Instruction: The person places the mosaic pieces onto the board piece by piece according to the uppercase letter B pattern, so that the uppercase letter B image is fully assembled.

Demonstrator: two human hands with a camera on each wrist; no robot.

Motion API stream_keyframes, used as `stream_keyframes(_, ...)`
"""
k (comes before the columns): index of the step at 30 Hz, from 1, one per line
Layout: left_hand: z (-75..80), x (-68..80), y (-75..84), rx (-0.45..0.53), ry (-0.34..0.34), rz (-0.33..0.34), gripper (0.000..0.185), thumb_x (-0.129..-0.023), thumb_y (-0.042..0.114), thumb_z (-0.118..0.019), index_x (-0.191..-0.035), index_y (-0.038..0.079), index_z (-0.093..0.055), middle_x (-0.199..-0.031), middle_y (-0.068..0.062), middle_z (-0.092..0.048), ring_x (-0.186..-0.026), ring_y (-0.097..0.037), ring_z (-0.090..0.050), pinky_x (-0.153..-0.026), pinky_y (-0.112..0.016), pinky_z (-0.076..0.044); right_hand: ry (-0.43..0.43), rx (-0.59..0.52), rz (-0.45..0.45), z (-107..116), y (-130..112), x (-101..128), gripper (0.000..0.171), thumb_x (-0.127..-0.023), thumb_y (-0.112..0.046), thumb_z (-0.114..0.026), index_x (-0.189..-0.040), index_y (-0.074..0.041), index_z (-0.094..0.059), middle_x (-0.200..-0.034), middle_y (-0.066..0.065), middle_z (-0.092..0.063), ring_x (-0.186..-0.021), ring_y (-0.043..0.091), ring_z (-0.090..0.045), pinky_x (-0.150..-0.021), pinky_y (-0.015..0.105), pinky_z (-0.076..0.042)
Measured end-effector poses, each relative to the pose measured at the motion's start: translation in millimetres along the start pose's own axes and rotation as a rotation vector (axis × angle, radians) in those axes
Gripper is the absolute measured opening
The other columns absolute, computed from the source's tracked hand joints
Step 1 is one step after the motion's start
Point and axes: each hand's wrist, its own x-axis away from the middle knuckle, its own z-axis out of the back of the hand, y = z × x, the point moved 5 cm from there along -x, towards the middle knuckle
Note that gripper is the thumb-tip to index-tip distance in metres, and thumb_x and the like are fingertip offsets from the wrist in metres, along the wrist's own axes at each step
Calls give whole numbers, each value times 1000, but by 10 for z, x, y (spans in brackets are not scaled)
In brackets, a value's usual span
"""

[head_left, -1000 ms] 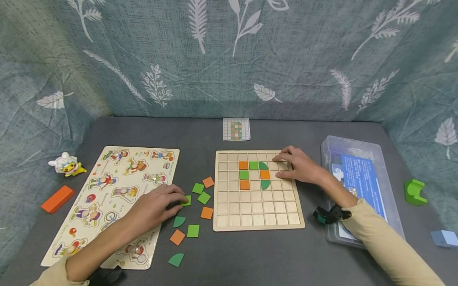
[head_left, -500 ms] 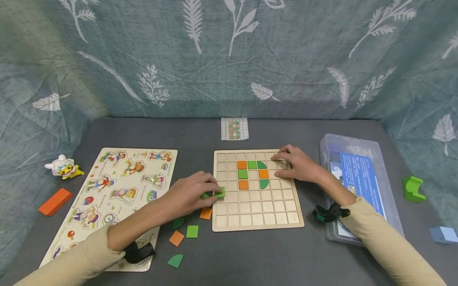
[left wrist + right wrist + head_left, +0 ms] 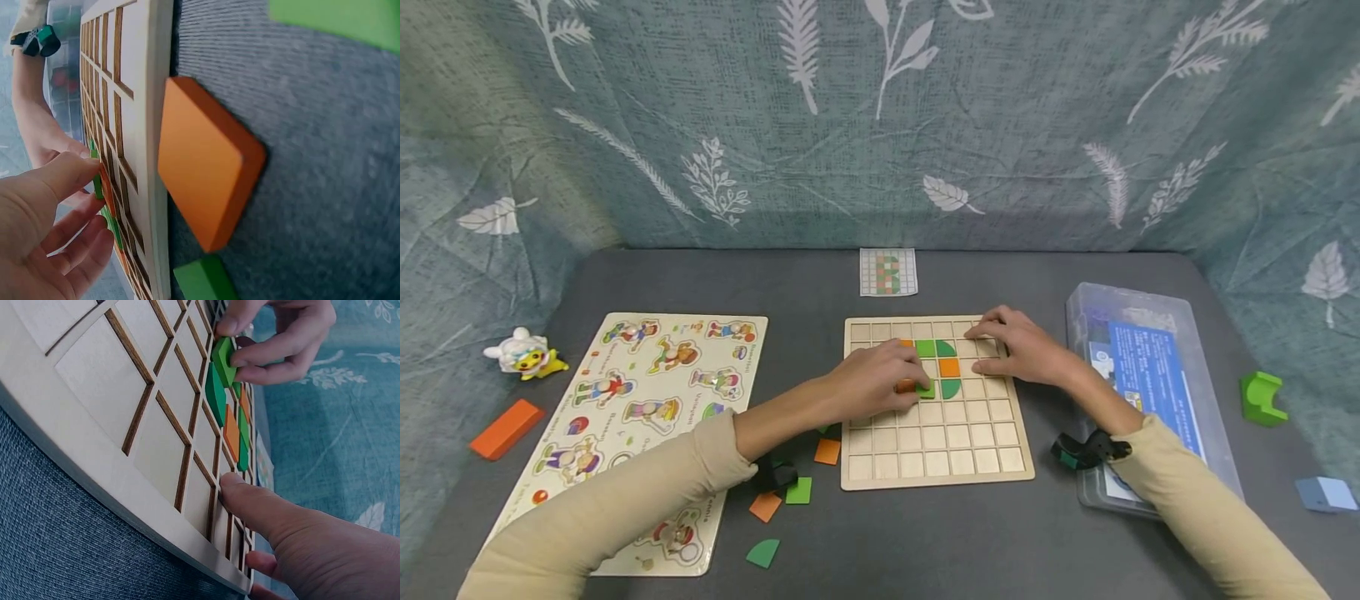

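Observation:
My left hand (image 3: 880,379) is over the gridded wooden board (image 3: 925,463), pinching a light green square tile (image 3: 223,361) between thumb and fingers. The tile sits just left of a dark green quarter-round tile (image 3: 950,388); whether it lies flat in its cell cannot be told. An orange square (image 3: 949,367), a green square (image 3: 925,348) and another quarter-round (image 3: 945,347) lie in nearby cells. My left hand partly hides the orange tiles on their left. My right hand (image 3: 1022,346) rests at the board's right side, thumb and fingers spread, touching the board.
Left of the board lie loose tiles, including orange (image 3: 827,452), green (image 3: 799,491) and a quarter-round (image 3: 763,552). A picture puzzle board (image 3: 647,379) lies further left, under my left sleeve. A pattern card (image 3: 887,275) is behind the board; a plastic case (image 3: 1217,467) is right.
My left hand has carried the green square tile from the loose tiles rightward onto the board, beside the lower quarter-round. My right hand has stayed at the board's right side.

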Motion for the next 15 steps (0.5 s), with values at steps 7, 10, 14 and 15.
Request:
stream_keyframes(7, -26, -29, 17, -11, -12, 8, 16, -91, 20, -66, -103, 19, -75, -106, 1, -67, -97, -14, -55, -69, -26, -49, 6, 3, 7, 3, -3, -4, 44, -87, -27, -73, -127, -11, -63, -127, 17, -48, -106, 30, -45, -82, 40, -37)
stream_keyframes(10, -34, -42, 21, -16, -11, 13, 15, -90, 21, -66, -103, 19, -75, -106, 1, -67, -96, -14, -55, -67, -25, -48, 6, 6, 8, -3, 1, -8, 44, -87, -27, -73, -127, -11, -63, -127, 17, -48, -106, 30, -45, -82, 40, -37)
stream_keyframes(14, -33, -58, 33, -25, -7, 14, 15, -90, 21, -67, -102, 20, -75, -106, 2, -68, -95, -13, -55, -67, -24, -48, 9, 10, 11, -6, 4, -3, 43, -88, -28, -72, -126, -12, -63, -127, 17, -49, -107, 30, -45, -82, 40, -37)
stream_keyframes(15, -32, -61, 36, -26, -7, 14, 15, -90, 21, -67, -102, 20, -75, -106, 2, -68, -95, -13, -55, -67, -24, -48, 9, 10, 10, -6, 4, -4, 43, -88, -28, -72, -127, -12, -63, -127, 17, -49, -107, 30, -45, -82, 41, -37)
